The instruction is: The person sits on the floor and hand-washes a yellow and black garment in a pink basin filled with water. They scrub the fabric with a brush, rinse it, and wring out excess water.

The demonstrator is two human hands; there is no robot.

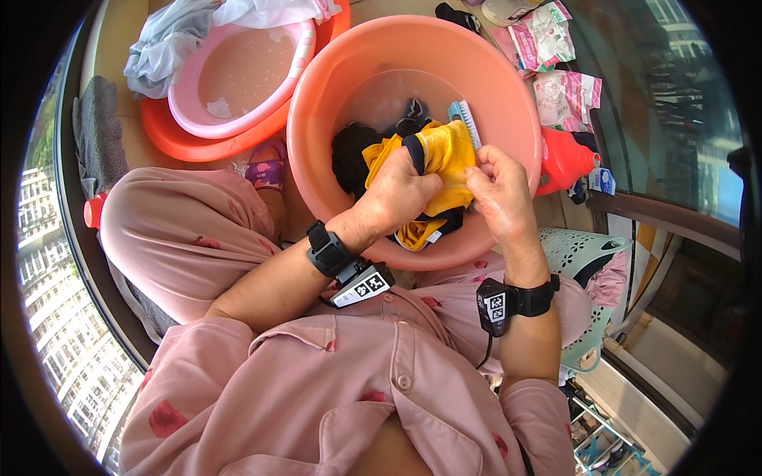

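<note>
A wet yellow garment with dark trim [451, 156] is stretched between my two hands over a large orange plastic tub [411, 41]. My left hand [400, 185] grips the cloth near its dark band. On the other side my right hand [501, 189] pinches the edge between thumb and fingers. Dark wet clothes [351, 156] lie in the tub beneath, with shallow water [381, 98] behind them. A blue scrub brush with white bristles [466, 119] rests against the clothes, just past the garment. Part of the garment hangs low, showing a white tag [434, 237].
A pink basin of cloudy water [302, 56] sits over a red-orange basin [178, 146] at upper left, pale clothes [169, 44] draped on its rim. To the right are a red detergent jug [562, 162], pink-and-white packets [565, 98] and a pale green laundry basket [562, 253].
</note>
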